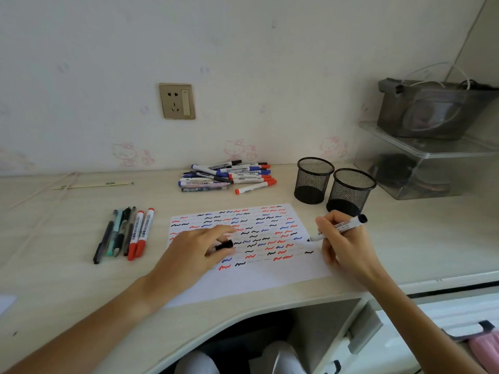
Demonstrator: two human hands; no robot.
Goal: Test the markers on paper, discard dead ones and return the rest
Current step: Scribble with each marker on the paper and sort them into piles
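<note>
Right hand [341, 240] grips black marker [339, 228], tip on paper [259, 282]; left hand [194, 249] pinches its cap [224, 245].

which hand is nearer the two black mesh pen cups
Right. The right hand, gripping a black marker, sits just below the black mesh pen cups; the left hand rests on the paper, farther left.

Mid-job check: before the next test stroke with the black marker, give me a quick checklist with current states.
1. Black marker held in the right hand, pen-style grip: ok.
2. Tip uncapped, pointing at the paper near its right edge: ok.
3. Tip touching the sheet: cannot tell.
4. Black cap kept in the left hand, whose fingers rest on the sheet: ok.
5. Free space for a stroke: ok; the lower part of the sheet is bare.
6. Mesh cups ready for returns: ok; both upright, appear empty.
</note>
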